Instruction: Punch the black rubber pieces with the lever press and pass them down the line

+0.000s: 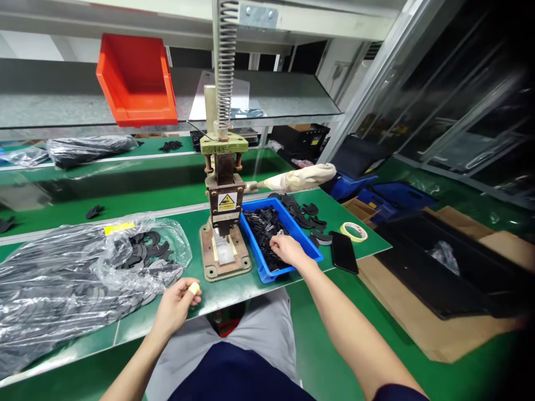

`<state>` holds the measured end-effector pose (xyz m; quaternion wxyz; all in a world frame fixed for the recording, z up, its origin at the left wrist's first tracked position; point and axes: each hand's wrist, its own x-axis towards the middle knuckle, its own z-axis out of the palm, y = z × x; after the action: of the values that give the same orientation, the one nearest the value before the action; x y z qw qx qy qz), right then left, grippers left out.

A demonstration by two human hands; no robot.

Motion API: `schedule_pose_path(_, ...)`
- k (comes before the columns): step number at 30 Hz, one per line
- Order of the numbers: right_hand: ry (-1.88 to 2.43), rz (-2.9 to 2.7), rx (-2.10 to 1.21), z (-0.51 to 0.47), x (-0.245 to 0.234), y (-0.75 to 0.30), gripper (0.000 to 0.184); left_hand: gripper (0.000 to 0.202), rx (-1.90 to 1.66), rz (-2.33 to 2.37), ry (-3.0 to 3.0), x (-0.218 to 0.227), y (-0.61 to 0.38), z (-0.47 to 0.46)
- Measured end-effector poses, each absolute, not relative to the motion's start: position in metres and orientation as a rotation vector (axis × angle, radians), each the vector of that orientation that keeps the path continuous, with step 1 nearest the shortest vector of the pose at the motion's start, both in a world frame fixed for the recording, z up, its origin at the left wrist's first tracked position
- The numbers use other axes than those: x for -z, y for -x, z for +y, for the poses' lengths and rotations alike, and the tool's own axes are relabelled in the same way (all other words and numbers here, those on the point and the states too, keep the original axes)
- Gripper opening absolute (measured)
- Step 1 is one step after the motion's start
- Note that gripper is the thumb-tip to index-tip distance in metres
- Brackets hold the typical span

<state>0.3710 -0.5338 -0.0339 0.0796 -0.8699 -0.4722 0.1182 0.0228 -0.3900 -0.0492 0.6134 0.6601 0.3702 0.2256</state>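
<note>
My right hand [286, 249] reaches into a blue bin [261, 266] of small black plastic parts [267, 228]. Its fingers are drawn together among the parts; what is between the fingertips cannot be made out. Near the table's front edge is my left hand [178, 301], with yellow tape on the thumb. Its fingers are curled closed, and anything inside them is hidden. Between the hands stands a hand press [225, 206] with a cloth-wrapped lever [298, 178] and a pale block [225, 253] on its base. Left of it lies a clear plastic bag [83, 267] of dark curved pieces [148, 248].
Loose curved black pieces [309, 214] lie beyond the bin. A black phone [344, 252] and a tape roll [353, 231] rest at the table's right end. An orange bin [137, 83] sits on the shelf above. Cardboard [401, 312] lies to the right.
</note>
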Motion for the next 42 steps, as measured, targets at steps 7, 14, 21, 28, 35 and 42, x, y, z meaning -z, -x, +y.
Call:
schedule_pose_path(7, 2.486, -1.415, -0.388, -0.534, 0.044, -0.375, 0.037, 0.042, -0.431, 0.809, -1.526, 0.061, -0.028, -0.403)
schedule_pose_path(14, 2.258, -1.148, -0.372, -0.535, 0.041, -0.381, 0.034, 0.041, -0.328, 0.807, -1.502, 0.066, -0.028, -0.409)
schedule_pose_path(21, 1.758, -0.756, -0.46, -0.549, 0.03, -0.356, 0.037, 0.036, -0.384, 0.713, -1.642, 0.057, -0.039, -0.407)
schedule_pose_path(28, 1.314, -0.587, -0.844, -0.558, 0.034, -0.246, 0.037, 0.026, -0.535, 0.366, -1.828, 0.031, -0.064, -0.433)
schedule_pose_path(35, 1.22, -0.515, -0.934, -0.558, 0.055, -0.199, 0.034, 0.013, -0.804, 0.253, -1.909, 0.037, -0.066, -0.439)
schedule_pose_path(42, 1.307, -0.647, -0.792, -0.563, 0.056, -0.19, 0.021, 0.015, -0.918, 0.168, -1.972, 0.049, -0.05, -0.431)
